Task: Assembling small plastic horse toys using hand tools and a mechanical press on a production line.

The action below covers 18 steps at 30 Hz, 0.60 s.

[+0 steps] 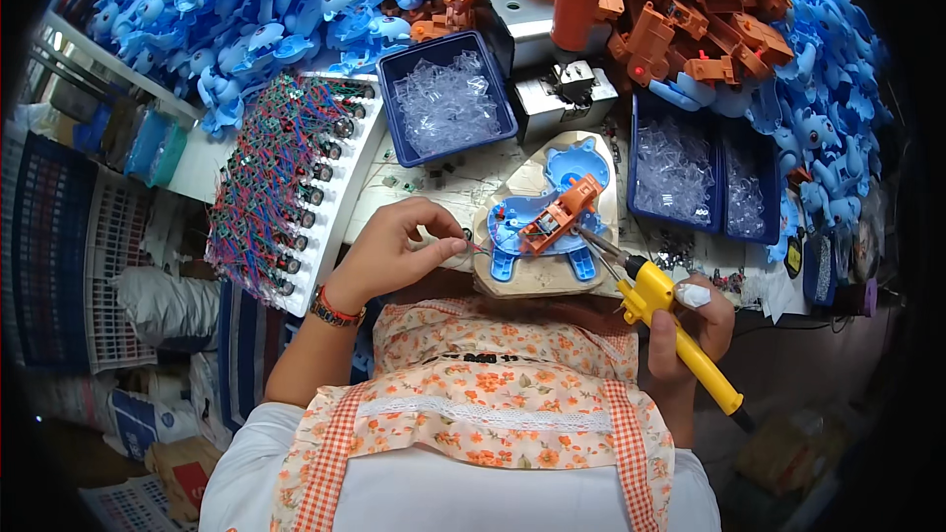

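Observation:
My right hand (pixel 692 330) grips a yellow soldering gun (pixel 662 294), its metal tip angled up-left to the orange plastic housing (pixel 557 220). That housing rests inside an open blue animal-shaped shell half (pixel 512 222), which lies in a pale carved holder (pixel 503 281) in front of me. A white wrap covers one of my right fingers. Left of the shell, my left hand (pixel 399 246) is closed, thumb and forefinger pinched at the end of a thin reddish wire (pixel 480 248). Where the wire runs inside the shell is too small to follow.
A white foam tray (pixel 360 138) of wired circuit boards stands at left. Blue bins (pixel 394 64) (pixel 724 222) hold clear plastic pieces. Between them are metal blocks (pixel 562 103) and a red post (pixel 581 0). Orange housings (pixel 650 39) and blue shells (pixel 266 10) are heaped behind.

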### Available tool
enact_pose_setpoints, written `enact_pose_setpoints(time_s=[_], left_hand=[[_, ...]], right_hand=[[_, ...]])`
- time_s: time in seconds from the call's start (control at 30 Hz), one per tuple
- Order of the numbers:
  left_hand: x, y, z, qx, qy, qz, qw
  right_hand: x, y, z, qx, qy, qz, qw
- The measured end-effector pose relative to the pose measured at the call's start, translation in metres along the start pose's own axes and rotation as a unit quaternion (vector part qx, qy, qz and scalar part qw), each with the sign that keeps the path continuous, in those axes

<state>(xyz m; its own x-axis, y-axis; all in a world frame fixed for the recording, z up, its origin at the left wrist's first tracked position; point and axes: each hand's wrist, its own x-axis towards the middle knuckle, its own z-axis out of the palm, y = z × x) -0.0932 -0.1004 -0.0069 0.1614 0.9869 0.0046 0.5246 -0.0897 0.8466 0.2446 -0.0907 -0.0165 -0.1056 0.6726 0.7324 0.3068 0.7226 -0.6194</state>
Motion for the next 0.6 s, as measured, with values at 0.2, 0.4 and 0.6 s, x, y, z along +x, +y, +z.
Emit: enact_pose_setpoints(time_s=[0.2, 0.4, 0.6], left_hand=[[0.016, 0.005, 0.004, -0.010, 0.017, 0.004, 1.000], [0.034, 0.015, 0.008, 0.033, -0.093, -0.045, 0.994], [0.030, 0.024, 0.018, 0.038, 0.040, -0.033, 0.998]], right_hand=[[-0.004, 0.001, -0.001, -0.016, 0.002, -0.015, 1.000], [-0.008, -0.005, -0.003, 0.002, -0.011, 0.000, 1.000], [-0.010, -0.002, -0.006, 0.013, -0.006, 0.013, 1.000]])
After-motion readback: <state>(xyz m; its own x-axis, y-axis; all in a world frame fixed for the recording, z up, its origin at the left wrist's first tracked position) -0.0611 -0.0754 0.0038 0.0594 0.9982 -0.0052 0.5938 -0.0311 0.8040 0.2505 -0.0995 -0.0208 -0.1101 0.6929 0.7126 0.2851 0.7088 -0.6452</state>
